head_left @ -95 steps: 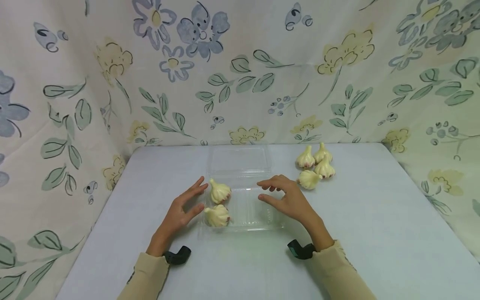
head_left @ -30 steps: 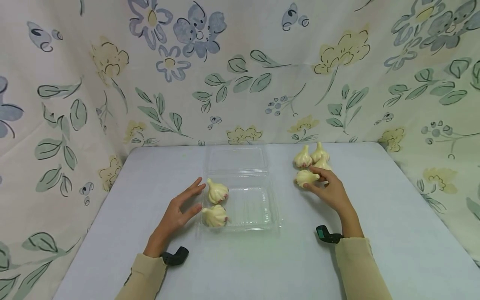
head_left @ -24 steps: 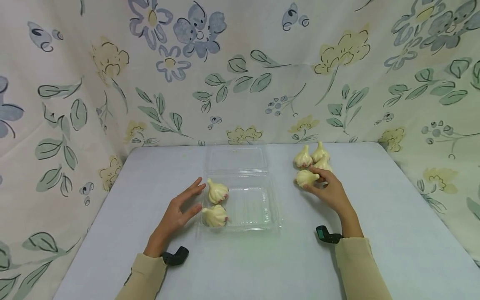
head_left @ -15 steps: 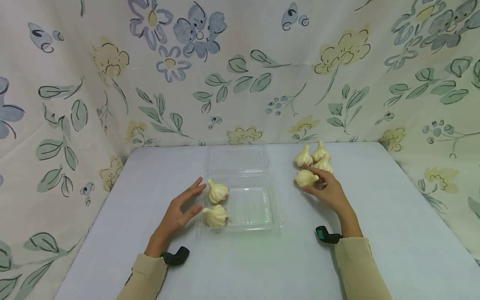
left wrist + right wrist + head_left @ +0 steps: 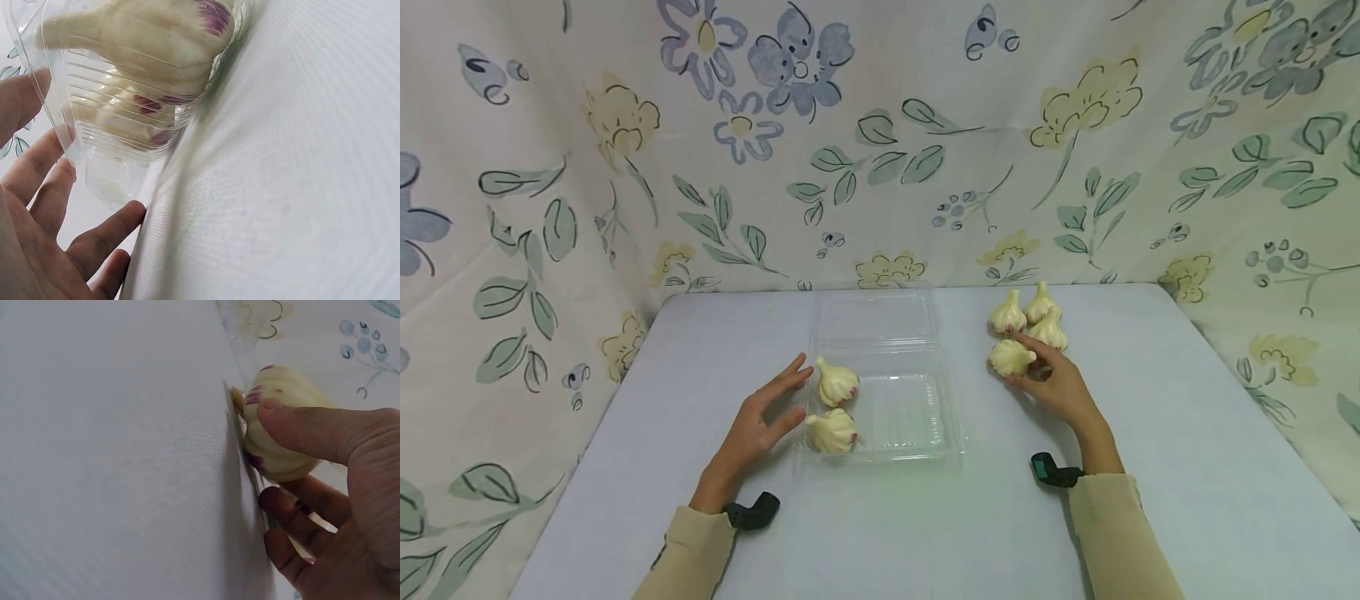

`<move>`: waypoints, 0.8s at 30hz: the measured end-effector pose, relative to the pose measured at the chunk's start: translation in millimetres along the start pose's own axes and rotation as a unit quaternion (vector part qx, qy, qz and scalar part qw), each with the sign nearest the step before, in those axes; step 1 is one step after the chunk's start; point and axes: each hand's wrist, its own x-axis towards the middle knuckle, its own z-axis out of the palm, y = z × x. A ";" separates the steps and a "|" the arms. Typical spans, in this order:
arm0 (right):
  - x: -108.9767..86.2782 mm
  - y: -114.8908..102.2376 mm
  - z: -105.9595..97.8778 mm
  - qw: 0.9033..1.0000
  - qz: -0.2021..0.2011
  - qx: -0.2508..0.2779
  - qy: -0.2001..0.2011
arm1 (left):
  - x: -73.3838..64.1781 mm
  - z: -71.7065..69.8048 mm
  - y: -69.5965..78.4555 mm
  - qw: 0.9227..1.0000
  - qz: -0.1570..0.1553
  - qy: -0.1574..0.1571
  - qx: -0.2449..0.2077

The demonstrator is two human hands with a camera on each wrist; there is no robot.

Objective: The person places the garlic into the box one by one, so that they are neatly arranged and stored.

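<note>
My right hand (image 5: pixel 1060 387) pinches a cream garlic bulb (image 5: pixel 1011 357) between thumb and fingers; in the right wrist view the thumb lies across the purple-streaked garlic bulb (image 5: pixel 281 425), close over the white table. Fingers spread, my left hand (image 5: pixel 765 417) rests against the left side of a clear plastic clamshell box (image 5: pixel 910 457). Its fingertips touch the clear wall in the left wrist view. Two garlic bulbs (image 5: pixel 833 432) lie along the left side of the box's tray, the rear one (image 5: pixel 837 383) with its stem pointing back.
Three more garlic bulbs (image 5: pixel 1007 312) cluster at the back right, just behind the held one. The box's lid (image 5: pixel 876 318) lies folded open toward the table's rear edge. A flowered curtain (image 5: pixel 880 167) hangs behind the white table (image 5: pixel 1150 417).
My right hand has gone from over the box to the garlic at the back right and taken hold of the nearest bulb. My left hand has stayed by the box.
</note>
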 end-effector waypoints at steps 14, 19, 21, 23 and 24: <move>0.1 -0.4 1.6 1.000 0.005 0.001 0.010 | 0.4 -0.1 -0.3 1.000 0.001 0.000 0.006; 0.7 -1.0 1.6 1.000 0.000 0.005 0.009 | 0.5 0.2 -0.9 1.000 0.000 0.001 0.006; 0.7 -1.3 1.6 1.000 -0.003 0.006 0.008 | 0.3 0.4 -1.4 1.000 -0.001 0.001 0.006; 0.8 -1.8 1.7 1.000 -0.005 0.007 0.007 | 0.2 0.4 -1.7 1.000 0.000 0.001 0.005; 0.9 -2.0 1.9 1.000 -0.006 0.008 0.007 | 0.3 0.4 -1.8 1.000 0.001 0.001 0.004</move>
